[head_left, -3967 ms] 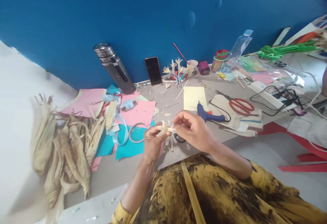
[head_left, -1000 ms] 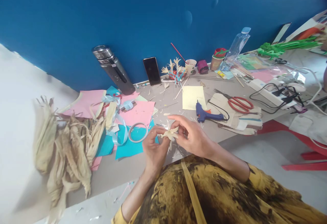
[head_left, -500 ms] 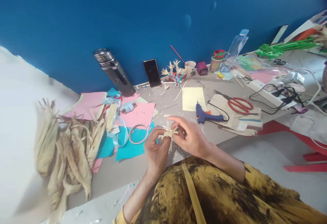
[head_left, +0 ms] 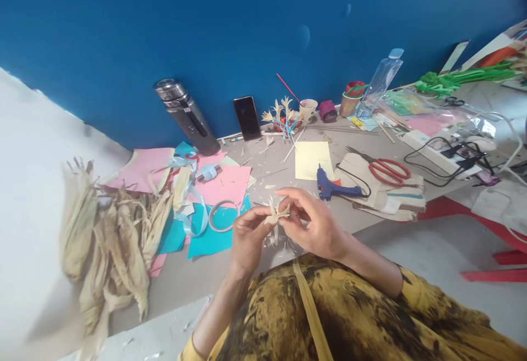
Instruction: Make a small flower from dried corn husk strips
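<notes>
Between my two hands is a small pale corn husk flower (head_left: 273,217), with narrow pointed petals, held above the front edge of the table. My left hand (head_left: 249,234) pinches it from the left with thumb and forefinger. From the other side, my right hand (head_left: 312,223) grips a petal between its thumb and fingertips. Pale husk scraps lie on the table beneath. Beyond my right hand rests a blue glue gun (head_left: 335,186). Several finished-looking husk flowers (head_left: 284,111) with blue-wrapped stems stand near the wall.
Dried corn husks (head_left: 111,256) hang over the left table edge. Blue felt (head_left: 214,243), a tape roll (head_left: 223,216) and pink sheets (head_left: 226,184) lie nearby. A thermos (head_left: 189,119) and a phone (head_left: 247,119) stand behind. Red-handled scissors (head_left: 389,171) rest on folded cloth (head_left: 370,199) at right.
The flower has turned in my fingers, its petals now facing less toward me. My left fingers have straightened somewhat, and my right hand has shifted slightly right. The view moved a little.
</notes>
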A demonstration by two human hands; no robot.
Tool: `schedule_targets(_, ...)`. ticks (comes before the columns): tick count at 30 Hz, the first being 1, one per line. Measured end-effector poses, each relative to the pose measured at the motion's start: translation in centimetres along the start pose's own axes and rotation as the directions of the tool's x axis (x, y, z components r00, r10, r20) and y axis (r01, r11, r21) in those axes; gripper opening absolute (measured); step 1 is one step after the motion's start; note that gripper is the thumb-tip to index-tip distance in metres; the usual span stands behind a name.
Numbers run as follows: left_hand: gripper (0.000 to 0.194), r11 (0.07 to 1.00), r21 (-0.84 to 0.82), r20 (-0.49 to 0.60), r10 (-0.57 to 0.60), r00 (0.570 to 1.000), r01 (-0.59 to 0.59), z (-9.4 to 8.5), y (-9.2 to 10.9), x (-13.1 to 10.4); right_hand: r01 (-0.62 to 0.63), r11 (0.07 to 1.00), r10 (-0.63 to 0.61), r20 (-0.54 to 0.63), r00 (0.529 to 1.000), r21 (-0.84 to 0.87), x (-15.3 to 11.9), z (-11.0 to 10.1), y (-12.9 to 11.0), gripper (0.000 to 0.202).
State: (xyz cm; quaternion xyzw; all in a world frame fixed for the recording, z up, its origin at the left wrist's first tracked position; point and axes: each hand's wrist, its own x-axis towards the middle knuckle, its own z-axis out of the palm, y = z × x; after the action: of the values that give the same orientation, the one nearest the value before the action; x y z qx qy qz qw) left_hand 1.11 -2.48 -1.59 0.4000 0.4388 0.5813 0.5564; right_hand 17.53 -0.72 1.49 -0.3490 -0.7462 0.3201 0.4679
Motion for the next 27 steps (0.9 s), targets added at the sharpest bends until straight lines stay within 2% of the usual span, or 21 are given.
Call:
schedule_targets(2, 0.010, 0.997, 0.057, -0.006, 0.046, 0.999, -0.046, 0.2, 0.0, -0.1, -0.010, 1.000, 0.010, 0.000, 1.000, -0.005, 0.0, -0.1, -0.2, 0.044)
schedule_targets(5, 0.005, 0.954, 0.201, -0.041, 0.235, 0.971, -0.223, 0.4, 0.1, -0.3, -0.047, 0.999, 0.047, -0.009, 0.999, 0.010, 0.0, -0.2, -0.4, 0.044)
schedule_targets(8, 0.003, 0.836, 0.341, -0.002, 0.458, 0.889, -0.430, 0.4, 0.0, -0.4, -0.103, 0.992, 0.104, -0.009, 0.995, 0.075, 0.0, -0.2, -0.5, 0.044)
schedule_targets(11, 0.003, 0.743, 0.389, 0.080, 0.562, 0.824, -0.544, 0.2, -0.1, -0.3, -0.165, 0.975, 0.167, 0.000, 0.986, 0.151, 0.0, -0.4, -0.6, 0.041)
schedule_targets(14, 0.004, 0.721, 0.371, 0.155, 0.573, 0.805, -0.585, 0.0, -0.1, -0.3, -0.226, 0.954, 0.229, 0.008, 0.973, 0.198, 0.0, -0.9, -0.8, 0.039)
schedule_targets(17, 0.006, 0.738, 0.318, 0.220, 0.553, 0.804, -0.595, -0.1, 0.1, -0.3, -0.287, 0.925, 0.282, 0.056, 0.958, 0.250, 0.1, -1.4, -0.8, 0.033)
schedule_targets(22, 0.007, 0.827, 0.249, 0.272, 0.439, 0.856, -0.504, -0.3, 0.6, -0.3, -0.371, 0.866, 0.345, 0.136, 0.929, 0.336, 0.4, -1.8, -0.8, 0.027)
schedule_targets(27, 0.012, 0.913, 0.162, 0.314, 0.311, 0.897, -0.373, -0.4, 1.3, -0.2, -0.482, 0.732, 0.396, 0.274, 0.876, 0.482, 0.8, -2.1, -0.3, 0.029)
